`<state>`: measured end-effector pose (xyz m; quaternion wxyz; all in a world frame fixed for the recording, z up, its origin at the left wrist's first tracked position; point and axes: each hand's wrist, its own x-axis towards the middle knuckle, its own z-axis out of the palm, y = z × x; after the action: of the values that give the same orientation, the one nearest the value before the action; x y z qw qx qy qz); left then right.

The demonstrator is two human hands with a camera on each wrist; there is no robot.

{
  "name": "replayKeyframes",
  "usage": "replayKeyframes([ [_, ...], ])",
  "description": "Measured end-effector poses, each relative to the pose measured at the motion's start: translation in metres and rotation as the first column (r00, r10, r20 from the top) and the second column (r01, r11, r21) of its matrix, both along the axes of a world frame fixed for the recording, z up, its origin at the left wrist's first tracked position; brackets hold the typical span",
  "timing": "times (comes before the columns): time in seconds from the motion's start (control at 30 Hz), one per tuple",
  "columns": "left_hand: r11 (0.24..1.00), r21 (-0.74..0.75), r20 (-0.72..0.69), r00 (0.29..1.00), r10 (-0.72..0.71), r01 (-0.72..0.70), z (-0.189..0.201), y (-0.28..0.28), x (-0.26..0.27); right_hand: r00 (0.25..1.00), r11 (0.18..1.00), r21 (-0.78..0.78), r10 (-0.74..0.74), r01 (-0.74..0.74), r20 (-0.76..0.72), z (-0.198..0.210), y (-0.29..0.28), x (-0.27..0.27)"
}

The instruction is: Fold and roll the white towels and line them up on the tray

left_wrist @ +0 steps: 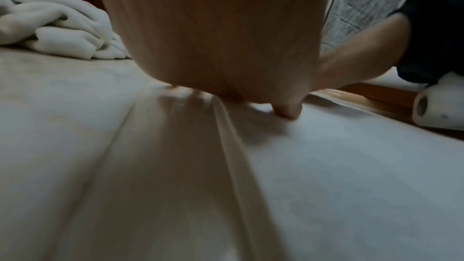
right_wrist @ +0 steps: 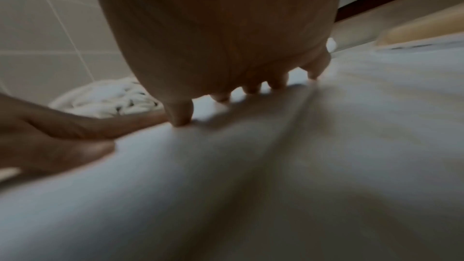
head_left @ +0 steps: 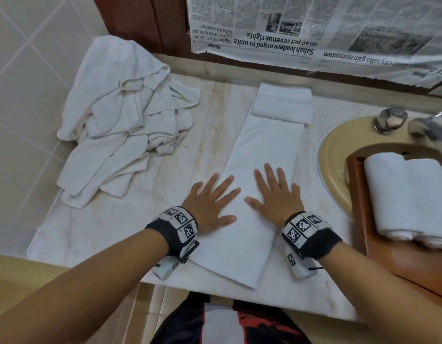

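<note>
A white towel [head_left: 259, 150] folded into a long strip lies on the marble counter [head_left: 180, 155], its far end turned over into a short fold [head_left: 283, 105]. My left hand [head_left: 211, 202] lies flat with spread fingers on the strip's left edge. My right hand [head_left: 277, 192] presses flat on the strip beside it. A wooden tray [head_left: 378, 247] at the right carries rolled white towels [head_left: 411, 197]. In the wrist views the left palm [left_wrist: 211, 33] and the right palm [right_wrist: 220, 33] rest on the towel [left_wrist: 351, 166].
A heap of crumpled white towels [head_left: 120, 120] fills the counter's left side against the tiled wall. A beige sink [head_left: 339, 155] with a metal tap [head_left: 391, 122] sits at the right, under the tray. Newspaper [head_left: 314, 33] covers the wall behind.
</note>
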<state>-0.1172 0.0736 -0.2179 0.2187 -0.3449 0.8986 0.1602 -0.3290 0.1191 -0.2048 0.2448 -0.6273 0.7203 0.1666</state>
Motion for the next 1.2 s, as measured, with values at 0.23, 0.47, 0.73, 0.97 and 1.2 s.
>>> replayKeyframes([
  [0.23, 0.998, 0.058, 0.02, 1.0, 0.014, -0.015, 0.001, -0.003, -0.015, 0.978, 0.977, -0.035, -0.209, 0.209, 0.003, 0.0, 0.017, 0.007],
  [0.47, 0.995, 0.097, 0.019, 1.0, -0.019, 0.017, -0.001, -0.005, -0.014, 0.953, 0.951, -0.072, -0.301, 0.301, 0.016, -0.002, 0.099, 0.037],
  [0.73, 0.996, 0.084, 0.028, 0.999, -0.025, 0.022, 0.0, -0.004, -0.014, 0.853, 0.844, -0.119, -0.517, 0.523, 0.079, -0.009, 0.1, 0.081],
  [0.97, 0.996, 0.047, 0.023, 0.997, -0.071, 0.069, 0.004, -0.012, 0.0, 0.868, 0.843, -0.218, -0.496, 0.491, 0.037, -0.022, 0.126, 0.074],
  [1.2, 0.976, 0.074, -0.02, 0.979, -0.205, 0.206, 0.013, 0.055, 0.01, 0.889, 0.837, -0.312, -0.452, 0.45, 0.071, -0.027, 0.14, 0.066],
])
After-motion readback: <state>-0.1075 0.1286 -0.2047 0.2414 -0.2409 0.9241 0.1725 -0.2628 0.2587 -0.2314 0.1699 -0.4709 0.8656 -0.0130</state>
